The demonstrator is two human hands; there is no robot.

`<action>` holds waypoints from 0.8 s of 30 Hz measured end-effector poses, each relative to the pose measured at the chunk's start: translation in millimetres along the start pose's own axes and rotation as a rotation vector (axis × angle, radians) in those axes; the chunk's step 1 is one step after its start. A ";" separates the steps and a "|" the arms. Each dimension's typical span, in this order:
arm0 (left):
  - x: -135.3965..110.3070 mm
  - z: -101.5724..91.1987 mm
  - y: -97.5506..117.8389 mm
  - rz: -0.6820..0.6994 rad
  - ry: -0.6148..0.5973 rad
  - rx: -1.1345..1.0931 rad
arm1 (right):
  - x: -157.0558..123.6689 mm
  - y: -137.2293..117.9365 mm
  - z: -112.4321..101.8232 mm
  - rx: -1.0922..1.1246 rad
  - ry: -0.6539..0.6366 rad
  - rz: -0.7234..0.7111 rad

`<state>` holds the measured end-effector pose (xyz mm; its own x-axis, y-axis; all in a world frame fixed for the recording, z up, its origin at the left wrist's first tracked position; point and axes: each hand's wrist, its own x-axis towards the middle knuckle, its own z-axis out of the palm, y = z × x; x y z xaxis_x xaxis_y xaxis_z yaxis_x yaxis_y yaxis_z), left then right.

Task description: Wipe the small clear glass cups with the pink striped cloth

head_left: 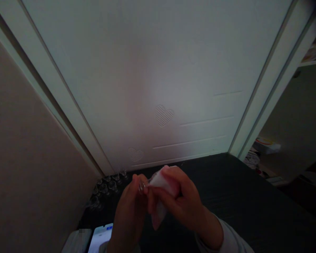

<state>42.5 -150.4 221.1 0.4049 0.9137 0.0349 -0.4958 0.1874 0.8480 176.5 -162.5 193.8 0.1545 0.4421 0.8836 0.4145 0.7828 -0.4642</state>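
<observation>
My left hand (130, 207) is raised over the dark table (239, 196) with its fingertips pinched on a small clear glass piece (141, 185). My right hand (179, 202) is closed round a white cloth (159, 196), which it presses against the glass piece. The two hands touch at the fingertips. Dim light hides the finer shape of the glass piece.
A cluster of several small clear glass items (106, 189) stands at the table's far left corner. A lit phone (101, 239) lies at the near left edge. A white door with heart marks (164, 115) rises behind the table. Shelves with items (265, 147) are at right.
</observation>
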 end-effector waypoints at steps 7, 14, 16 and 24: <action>-3.0 -0.7 -14.6 0.044 -0.050 0.118 | -1.9 5.5 -1.6 -0.062 0.068 -0.018; 2.7 -5.7 -12.6 0.083 -0.029 0.325 | -1.0 7.8 -3.7 0.062 0.159 0.174; 3.0 -8.1 -13.9 0.094 -0.048 0.362 | -2.6 9.7 -3.9 0.120 0.170 0.236; 1.1 -5.2 -12.0 0.119 -0.042 0.358 | -3.5 4.0 -13.3 0.449 0.107 0.420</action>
<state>44.8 -149.8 208.2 0.3956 0.9045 0.1591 -0.2444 -0.0633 0.9676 189.5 -166.7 189.7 0.3212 0.7242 0.6102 -0.1153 0.6695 -0.7338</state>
